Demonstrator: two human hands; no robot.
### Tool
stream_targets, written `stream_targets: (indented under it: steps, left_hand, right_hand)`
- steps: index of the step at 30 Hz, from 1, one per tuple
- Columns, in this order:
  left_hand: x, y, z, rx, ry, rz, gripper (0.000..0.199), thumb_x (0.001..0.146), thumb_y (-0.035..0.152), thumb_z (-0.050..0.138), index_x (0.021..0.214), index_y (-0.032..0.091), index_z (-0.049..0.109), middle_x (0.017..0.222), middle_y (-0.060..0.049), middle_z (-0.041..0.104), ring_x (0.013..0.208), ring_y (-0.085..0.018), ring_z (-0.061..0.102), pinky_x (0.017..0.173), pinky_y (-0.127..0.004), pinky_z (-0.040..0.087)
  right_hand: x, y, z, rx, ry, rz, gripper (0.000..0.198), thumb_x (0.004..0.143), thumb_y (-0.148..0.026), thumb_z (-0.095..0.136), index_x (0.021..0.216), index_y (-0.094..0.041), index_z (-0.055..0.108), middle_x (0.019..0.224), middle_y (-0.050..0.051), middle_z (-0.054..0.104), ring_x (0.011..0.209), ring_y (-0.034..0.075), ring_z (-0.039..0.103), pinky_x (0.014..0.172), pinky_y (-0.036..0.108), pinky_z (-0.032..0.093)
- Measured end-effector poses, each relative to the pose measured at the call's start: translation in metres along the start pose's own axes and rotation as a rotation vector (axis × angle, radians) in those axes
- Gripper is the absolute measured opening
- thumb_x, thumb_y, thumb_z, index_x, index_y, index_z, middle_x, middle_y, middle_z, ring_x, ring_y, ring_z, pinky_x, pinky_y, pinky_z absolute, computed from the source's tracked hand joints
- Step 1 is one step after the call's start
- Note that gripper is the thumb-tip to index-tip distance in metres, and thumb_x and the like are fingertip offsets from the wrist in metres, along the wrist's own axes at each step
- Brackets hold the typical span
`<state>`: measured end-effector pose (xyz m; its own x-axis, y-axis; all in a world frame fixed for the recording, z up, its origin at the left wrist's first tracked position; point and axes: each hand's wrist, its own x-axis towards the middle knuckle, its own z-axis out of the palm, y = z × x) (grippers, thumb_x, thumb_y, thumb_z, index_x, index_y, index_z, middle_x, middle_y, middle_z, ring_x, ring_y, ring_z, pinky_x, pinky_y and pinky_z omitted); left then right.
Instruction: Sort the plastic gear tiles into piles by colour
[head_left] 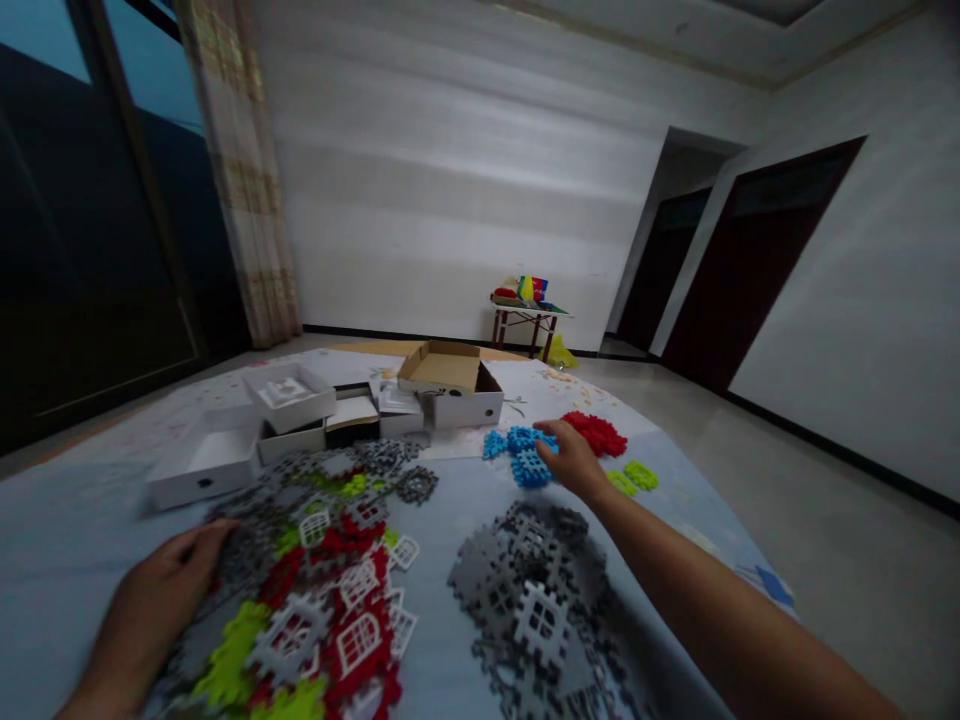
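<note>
My left hand (161, 600) rests at the left edge of a mixed pile of interlocking plastic building pieces (360, 580). Its fingers curl in against the dark grey pieces there, and what they hold, if anything, is hidden. In the pile are grey, red and lime green plates and white window frames (358, 643). My right hand (576, 458) reaches forward over a small heap of blue pieces (531, 468), thumb and fingers apart at its right edge. A heap of grey pieces (517, 590) lies nearer me, with a light grey window piece (541, 622) on top.
Red pieces (596, 434) and lime green pieces (640, 475) lie around my right hand. Along the back stand white boxes (206, 470) and an opened cardboard box (465, 408). A flowered cloth (420, 640) covers the round table. Beyond is a small side table (529, 312).
</note>
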<state>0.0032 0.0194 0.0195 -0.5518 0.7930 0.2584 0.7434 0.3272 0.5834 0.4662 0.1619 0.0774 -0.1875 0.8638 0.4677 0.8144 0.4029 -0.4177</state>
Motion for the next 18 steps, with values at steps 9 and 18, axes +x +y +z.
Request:
stream_targets:
  steps: [9,18]
  left_hand:
    - [-0.012,0.022,-0.004,-0.191,-0.015,-0.053,0.046,0.072,0.046,0.039,0.093,0.016,0.067,0.107,-0.009,0.067,0.104,-0.025,0.057,0.090,-0.032,0.043]
    - [-0.013,0.021,0.004,-0.180,0.038,0.018,0.045,0.075,0.046,0.039,0.092,0.016,0.067,0.102,-0.009,0.068,0.098,-0.023,0.059,0.088,-0.031,0.044]
  right_hand:
    - [-0.063,-0.141,0.037,0.233,-0.480,-0.411,0.032,0.077,-0.025,0.059,0.108,-0.020,0.061,0.110,0.008,0.061,0.104,0.020,0.054,0.091,0.032,0.041]
    - [-0.113,-0.189,0.054,0.160,-0.620,-0.783,0.057,0.073,-0.055,0.060,0.122,-0.026,0.051,0.133,0.009,0.046,0.122,0.028,0.038,0.100,0.046,0.028]
